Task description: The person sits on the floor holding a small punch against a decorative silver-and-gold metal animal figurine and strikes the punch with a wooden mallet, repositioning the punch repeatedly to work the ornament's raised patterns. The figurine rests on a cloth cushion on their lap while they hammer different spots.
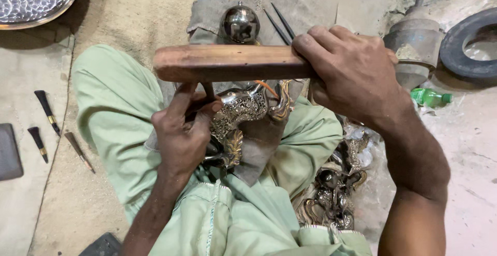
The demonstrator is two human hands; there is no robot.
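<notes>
My right hand (349, 69) grips one end of a brown wooden bar (228, 63), held level above my lap. My left hand (181, 132) pinches a thin dark punch (208, 90) upright, its top just under the bar. The punch's tip is hidden behind my fingers, against an ornate silver-coloured metal piece (240, 111) with raised patterns. That piece rests on a dark block (259, 144) between my knees, which are clad in pale green cloth.
A round shiny metal ball (239, 24) and two thin dark rods (279, 23) lie beyond the bar. Several engraving tools (46, 111) lie left on the mat. More ornate metal pieces (336, 188) are piled at right, near a green bottle (429, 97) and a black ring (468, 44).
</notes>
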